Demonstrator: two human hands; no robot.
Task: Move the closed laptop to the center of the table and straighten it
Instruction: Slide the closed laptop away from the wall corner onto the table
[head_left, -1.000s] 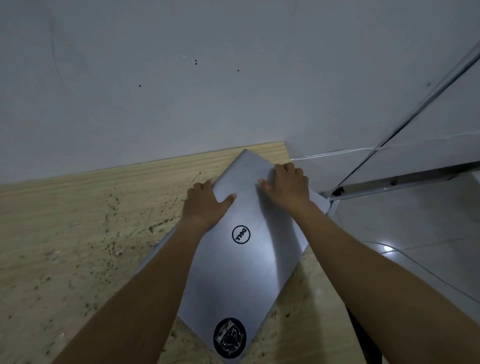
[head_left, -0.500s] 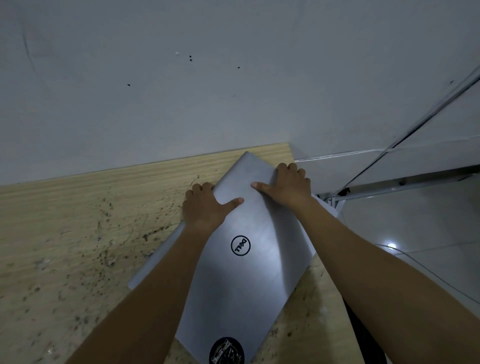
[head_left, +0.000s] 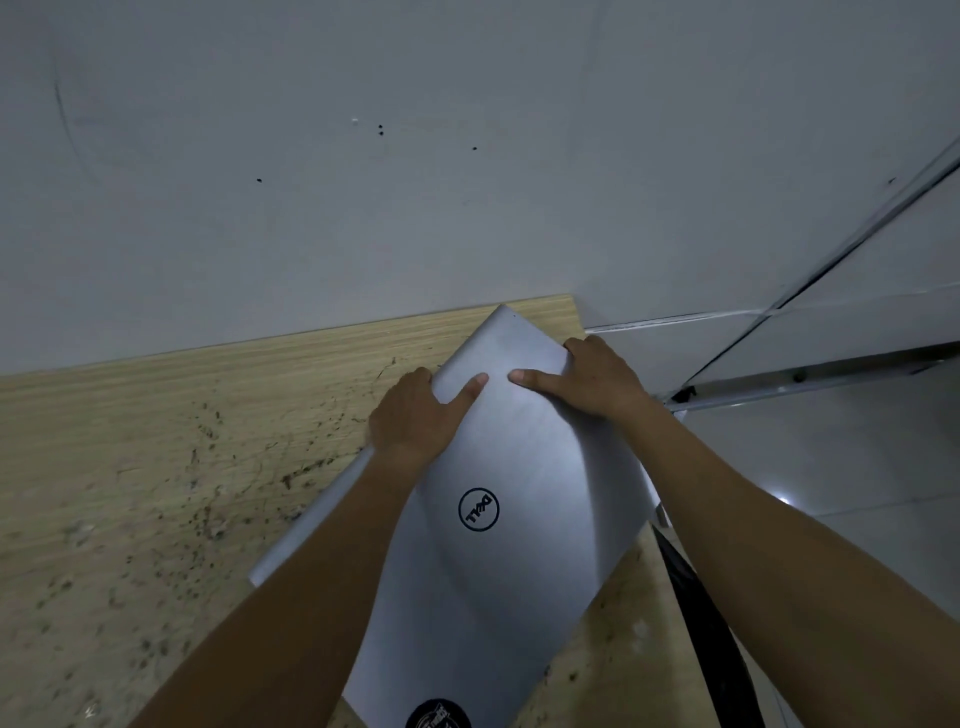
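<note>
The closed silver laptop (head_left: 519, 561) lies skewed at the right end of the wooden table (head_left: 156, 467), one corner pointing at the wall and its right corner past the table's right edge. It carries a round logo and a black round sticker near my body. My left hand (head_left: 415, 415) grips its far left edge, thumb on the lid. My right hand (head_left: 592, 379) grips the far right edge, thumb also on the lid. Part of the lid is hidden under my left forearm.
A pale wall (head_left: 415, 182) runs right behind the table. To the right is a tiled floor (head_left: 831, 467) with a metal door track (head_left: 810, 379). A dark cable or strap (head_left: 696, 613) hangs by the table's right edge. The stained tabletop stretches left.
Both hands shifted their hold on the laptop's far edges, thumbs now closer together on the lid. The laptop has slid slightly toward me; the sticker is lower in the frame.
</note>
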